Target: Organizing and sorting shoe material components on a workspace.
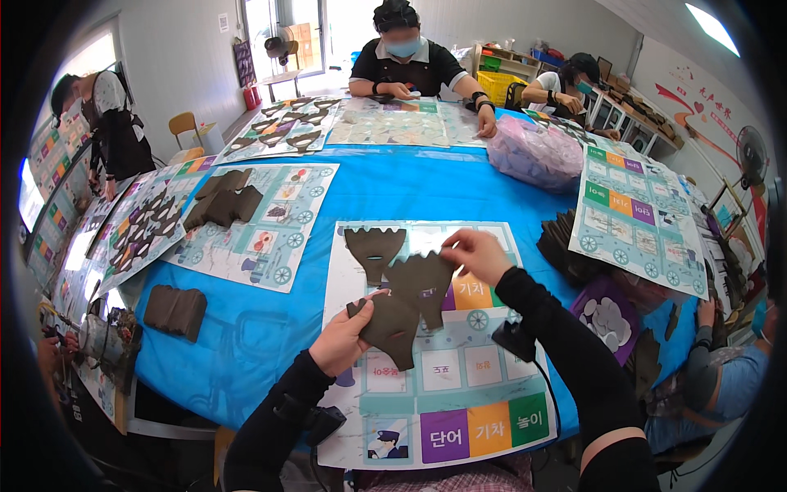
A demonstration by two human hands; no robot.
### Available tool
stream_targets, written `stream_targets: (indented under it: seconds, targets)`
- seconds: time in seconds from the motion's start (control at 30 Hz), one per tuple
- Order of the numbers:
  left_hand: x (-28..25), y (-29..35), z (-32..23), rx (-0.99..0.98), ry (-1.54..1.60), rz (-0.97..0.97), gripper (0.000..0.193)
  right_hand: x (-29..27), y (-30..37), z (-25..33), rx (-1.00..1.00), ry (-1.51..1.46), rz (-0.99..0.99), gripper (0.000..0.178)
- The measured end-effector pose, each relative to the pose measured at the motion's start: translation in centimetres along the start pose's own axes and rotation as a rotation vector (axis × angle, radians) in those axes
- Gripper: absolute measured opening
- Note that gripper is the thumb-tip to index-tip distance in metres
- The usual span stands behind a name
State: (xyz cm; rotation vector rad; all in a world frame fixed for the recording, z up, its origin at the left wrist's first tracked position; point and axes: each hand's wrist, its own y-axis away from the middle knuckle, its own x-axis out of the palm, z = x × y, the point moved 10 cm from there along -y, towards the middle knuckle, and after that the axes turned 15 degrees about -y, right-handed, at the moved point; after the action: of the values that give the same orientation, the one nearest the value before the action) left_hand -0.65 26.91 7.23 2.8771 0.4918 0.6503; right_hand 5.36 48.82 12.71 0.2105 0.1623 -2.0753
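Observation:
My left hand point(343, 341) pinches a dark brown flat cut-out point(392, 328) with a slit and a tapered end. Between the fingertips of my right hand point(482, 257) is the wavy edge of a second dark brown cut-out point(426, 279), also slit. The two pieces overlap over a printed sheet point(484, 398) with coloured squares and small pictures. At the sheet's far left corner lies a third such cut-out point(373, 250), wavy edge away from me; its near end is partly covered. Black sleeves cover both my forearms.
Brown cut-outs are stacked at left point(175, 312) and right point(566, 246). A purple tray point(630, 328) with white ovals is at right, a pink plastic bag point(537, 156) beyond. Another printed sheet point(299, 221) bears cut-outs. Across the blue-covered table point(410, 184), a masked person point(410, 74) works; others sit or stand around.

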Motion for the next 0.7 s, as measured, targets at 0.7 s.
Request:
stream_targets:
  seconds: [0.7]
  targets:
    - [4.1,4.9,2.3,0.043,-0.75,0.211,0.044,-9.7,11.6,4.6,-0.23,0.588,-0.211,0.041]
